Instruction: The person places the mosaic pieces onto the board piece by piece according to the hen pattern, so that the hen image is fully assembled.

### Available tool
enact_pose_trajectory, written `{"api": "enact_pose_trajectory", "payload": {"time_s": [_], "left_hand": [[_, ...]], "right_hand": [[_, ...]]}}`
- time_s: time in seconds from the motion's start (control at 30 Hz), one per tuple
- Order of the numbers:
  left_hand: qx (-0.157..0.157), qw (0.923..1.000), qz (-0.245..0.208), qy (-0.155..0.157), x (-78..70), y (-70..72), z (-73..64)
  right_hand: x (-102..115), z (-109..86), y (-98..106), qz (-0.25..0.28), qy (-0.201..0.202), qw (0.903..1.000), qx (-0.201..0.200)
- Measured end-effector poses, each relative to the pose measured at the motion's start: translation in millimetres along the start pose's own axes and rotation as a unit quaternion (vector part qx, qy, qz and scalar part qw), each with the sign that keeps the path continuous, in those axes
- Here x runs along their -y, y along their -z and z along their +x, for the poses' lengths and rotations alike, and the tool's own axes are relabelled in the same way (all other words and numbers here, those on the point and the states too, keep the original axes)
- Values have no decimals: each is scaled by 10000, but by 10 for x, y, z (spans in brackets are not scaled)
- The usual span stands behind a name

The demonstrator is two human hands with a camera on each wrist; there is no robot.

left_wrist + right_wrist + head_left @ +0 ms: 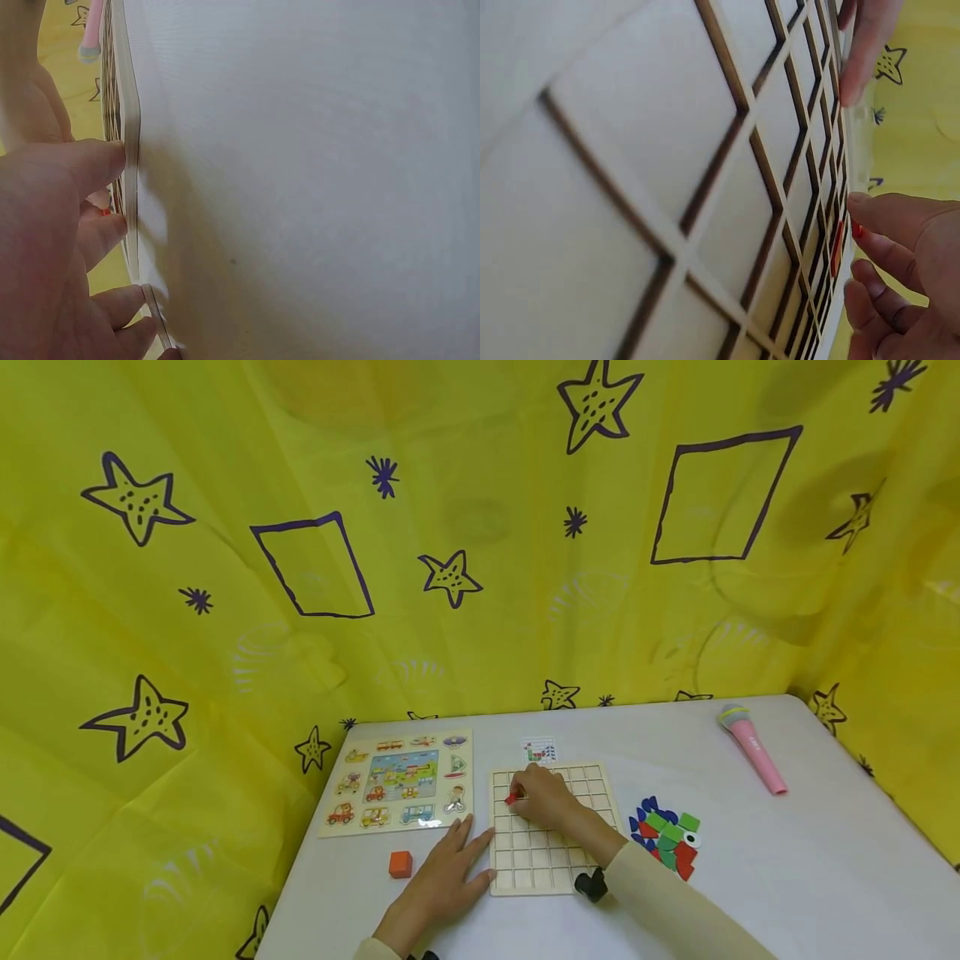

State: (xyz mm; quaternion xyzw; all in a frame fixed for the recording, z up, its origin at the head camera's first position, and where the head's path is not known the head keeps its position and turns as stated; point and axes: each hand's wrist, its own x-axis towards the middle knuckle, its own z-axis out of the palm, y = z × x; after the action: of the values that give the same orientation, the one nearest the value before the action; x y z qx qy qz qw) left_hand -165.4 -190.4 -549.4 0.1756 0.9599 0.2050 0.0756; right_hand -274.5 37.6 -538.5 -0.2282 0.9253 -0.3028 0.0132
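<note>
A light wooden grid board (534, 858) lies flat on the white table. Its left edge is touched by the thumb and a finger of my left hand (441, 878), whose fingers are spread and nearly straight; its other fingertips reach the edge of the picture puzzle (333, 785). Over the board's upper left cells, my right hand (546, 797) pinches a small red piece (856, 230) between thumb and index finger. Another red piece (836, 249) sits in the grid close by. Behind the board is a small pattern card (539, 749) with a coloured figure.
To the board's right lies a pile of blue, green and red pieces (666, 835), with a round white eye piece (692, 839) among them. A pink toy microphone (756, 752) lies farther right. An orange cube (401, 864) stands left of my left hand. Yellow patterned cloth surrounds the table.
</note>
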Motion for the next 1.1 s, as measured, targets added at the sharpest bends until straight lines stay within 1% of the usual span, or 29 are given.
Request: {"api": "enact_pose_trajectory", "payload": {"time_s": [0.1,0.2,0.33,0.5,0.87,1.1], "left_hand": [[12,10000,-12,5,-7,5,2],[37,10000,-25,11,-12,10,1],[62,10000,-8,3,-1,7,7],[61,10000,66,6,19,2,21],[54,10000,18,13,9,2,22],[51,10000,14,37,15,-10,17]], "right_hand": [[39,6,-44,-72,89,9999,12],[96,-6,-40,-125,134,9998,69],[132,-7,-31,-153,102,9998,110],[141,9,-28,-149,58,9998,125],[145,6,-47,-133,148,9998,83],[129,15,-67,-181,115,9997,136]]}}
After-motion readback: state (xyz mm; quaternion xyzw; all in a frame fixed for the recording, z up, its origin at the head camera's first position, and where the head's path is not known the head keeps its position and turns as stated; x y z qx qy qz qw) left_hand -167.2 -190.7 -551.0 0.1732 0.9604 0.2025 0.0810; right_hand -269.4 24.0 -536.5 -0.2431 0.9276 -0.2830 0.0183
